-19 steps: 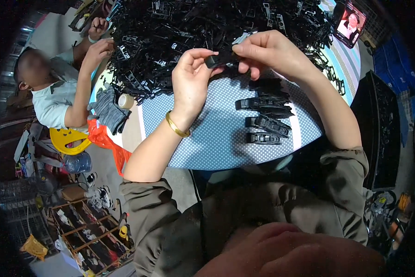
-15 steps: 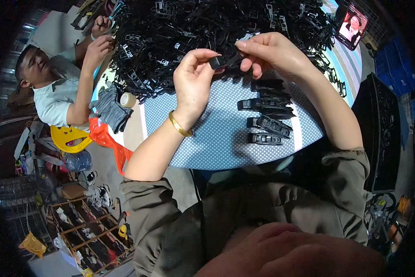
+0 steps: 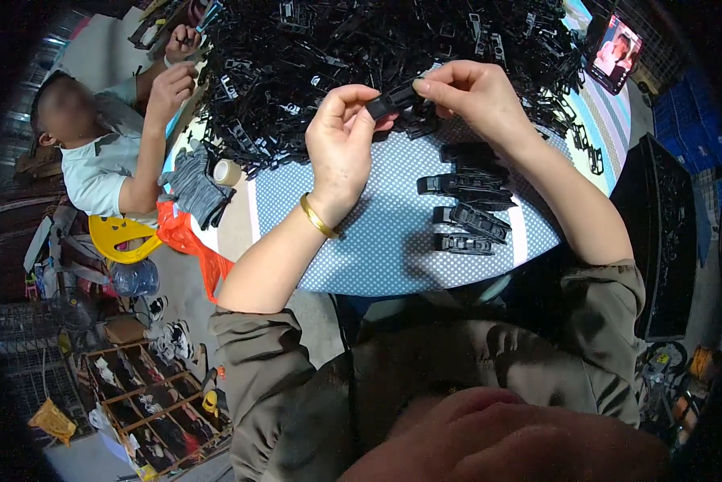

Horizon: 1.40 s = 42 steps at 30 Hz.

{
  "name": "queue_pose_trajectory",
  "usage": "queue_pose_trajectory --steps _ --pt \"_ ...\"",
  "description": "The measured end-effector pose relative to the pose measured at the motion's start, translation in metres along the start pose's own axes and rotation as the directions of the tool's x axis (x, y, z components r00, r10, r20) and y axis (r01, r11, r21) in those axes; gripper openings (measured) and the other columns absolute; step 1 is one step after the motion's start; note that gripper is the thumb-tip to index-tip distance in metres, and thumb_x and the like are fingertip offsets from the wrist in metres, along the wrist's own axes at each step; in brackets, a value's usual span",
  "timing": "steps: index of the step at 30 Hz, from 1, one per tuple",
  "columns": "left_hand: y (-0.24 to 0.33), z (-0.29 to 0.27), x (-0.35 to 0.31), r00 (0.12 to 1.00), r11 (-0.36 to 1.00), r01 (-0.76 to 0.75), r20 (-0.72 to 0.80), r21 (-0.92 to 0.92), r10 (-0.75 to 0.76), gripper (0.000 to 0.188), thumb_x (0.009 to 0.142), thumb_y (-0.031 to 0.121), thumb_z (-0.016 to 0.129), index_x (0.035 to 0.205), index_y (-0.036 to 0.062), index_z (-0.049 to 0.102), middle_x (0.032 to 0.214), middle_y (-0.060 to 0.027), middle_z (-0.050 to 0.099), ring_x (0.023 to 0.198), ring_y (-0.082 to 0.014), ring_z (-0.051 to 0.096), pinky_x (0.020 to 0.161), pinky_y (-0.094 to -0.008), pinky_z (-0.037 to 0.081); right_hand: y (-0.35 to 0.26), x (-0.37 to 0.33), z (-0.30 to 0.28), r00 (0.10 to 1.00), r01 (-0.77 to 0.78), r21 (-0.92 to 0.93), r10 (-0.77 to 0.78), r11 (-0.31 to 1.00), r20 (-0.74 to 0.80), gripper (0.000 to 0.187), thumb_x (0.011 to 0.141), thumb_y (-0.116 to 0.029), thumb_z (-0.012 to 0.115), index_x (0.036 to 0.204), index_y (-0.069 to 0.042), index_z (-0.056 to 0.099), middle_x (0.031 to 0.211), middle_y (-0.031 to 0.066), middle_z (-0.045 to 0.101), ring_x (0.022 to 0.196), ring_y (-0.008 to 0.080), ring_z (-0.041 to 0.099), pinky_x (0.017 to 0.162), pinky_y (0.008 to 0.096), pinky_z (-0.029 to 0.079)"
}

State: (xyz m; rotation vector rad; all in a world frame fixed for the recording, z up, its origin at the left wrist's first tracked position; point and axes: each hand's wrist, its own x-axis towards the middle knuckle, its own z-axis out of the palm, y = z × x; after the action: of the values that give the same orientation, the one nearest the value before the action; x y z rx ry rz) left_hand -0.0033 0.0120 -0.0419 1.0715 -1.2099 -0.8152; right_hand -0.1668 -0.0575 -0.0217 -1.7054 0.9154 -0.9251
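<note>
Between my two hands is a black plastic part point(image 3: 393, 101), long and narrow, held above the near edge of a big heap of black plastic parts point(image 3: 337, 48). My left hand point(image 3: 341, 132) pinches its left end between thumb and fingers. The fingertips of my right hand point(image 3: 467, 92) close on its right end. Whether it is one piece or two joined pieces is too dark to tell. Below my right hand, a short stack of similar black parts point(image 3: 473, 193) lies on the dotted blue-grey tablecloth point(image 3: 361, 249).
At the left edge of the table are grey gloves point(image 3: 194, 189), a tape roll point(image 3: 227, 172) and a red plastic bag point(image 3: 180, 229). A co-worker point(image 3: 108, 161) sits there, hands at the heap. A phone point(image 3: 615, 55) with a lit screen stands at the far right.
My hands have brought the pieces together: the right fingertips now sit on one straight black part reaching from the left hand. The stack on the cloth has stayed put.
</note>
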Motion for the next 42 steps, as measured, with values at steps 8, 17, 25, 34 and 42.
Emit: queue_pose_trajectory --steps 8,17,25,34,42 --pt "0.001 0.007 0.001 1.0 0.993 0.029 0.009 -0.115 -0.028 0.023 0.085 -0.003 0.045 0.108 -0.0043 0.045 0.094 -0.0127 0.058 0.084 -0.0151 0.06 0.075 -0.0235 0.05 0.005 -0.002 0.003 0.99 0.109 -0.123 -0.118 0.986 -0.073 0.018 0.075 -0.018 0.067 0.075 -0.001 0.062 0.062 -0.002 0.056 0.055 0.004 0.048 0.049 0.0181 0.038" --pt "0.006 0.0 -0.001 0.981 0.972 0.183 0.094 -0.146 -0.17 0.041 0.083 0.001 0.052 0.121 -0.005 0.037 0.096 -0.0126 0.058 0.083 -0.0145 0.059 0.075 -0.0234 0.05 0.008 -0.004 0.011 0.904 0.388 -0.415 -0.428 0.823 -0.004 0.022 0.072 -0.021 0.068 0.067 -0.001 0.059 0.058 0.0053 0.057 0.049 0.0102 0.052 0.045 0.0239 0.04" --pt "0.005 0.005 0.0 0.952 0.95 0.269 0.193 -0.159 -0.237 0.035 0.087 0.007 0.049 0.119 -0.0029 0.041 0.078 -0.0101 0.06 0.068 -0.0148 0.061 0.064 -0.023 0.052 0.001 0.008 -0.016 0.989 0.142 -0.544 -0.092 0.827 0.118 0.045 0.068 -0.041 0.069 0.051 -0.003 0.052 0.044 0.0029 0.048 0.04 0.0094 0.042 0.039 0.0248 0.033" --pt "-0.006 0.012 -0.004 0.899 0.95 0.28 0.384 -0.136 -0.21 0.033 0.087 0.004 0.047 0.119 -0.0029 0.04 0.097 -0.0095 0.057 0.084 -0.0127 0.058 0.077 -0.0247 0.049 0.033 0.043 -0.053 0.905 0.275 -0.566 -0.408 0.777 -0.119 0.021 0.08 -0.021 0.061 0.09 -0.002 0.063 0.072 0.0045 0.063 0.063 0.0076 0.056 0.057 0.0216 0.044" --pt "-0.005 0.008 -0.009 0.86 0.948 0.315 0.438 -0.051 -0.262 0.034 0.083 0.002 0.05 0.116 -0.0018 0.043 0.104 -0.0082 0.054 0.083 -0.0106 0.057 0.076 -0.0215 0.048 0.002 0.086 -0.017 0.627 0.549 -0.783 -0.763 0.291 0.156 0.019 0.073 -0.01 0.061 0.092 -0.006 0.061 0.094 0.006 0.061 0.081 0.0233 0.058 0.07 0.0299 0.047"
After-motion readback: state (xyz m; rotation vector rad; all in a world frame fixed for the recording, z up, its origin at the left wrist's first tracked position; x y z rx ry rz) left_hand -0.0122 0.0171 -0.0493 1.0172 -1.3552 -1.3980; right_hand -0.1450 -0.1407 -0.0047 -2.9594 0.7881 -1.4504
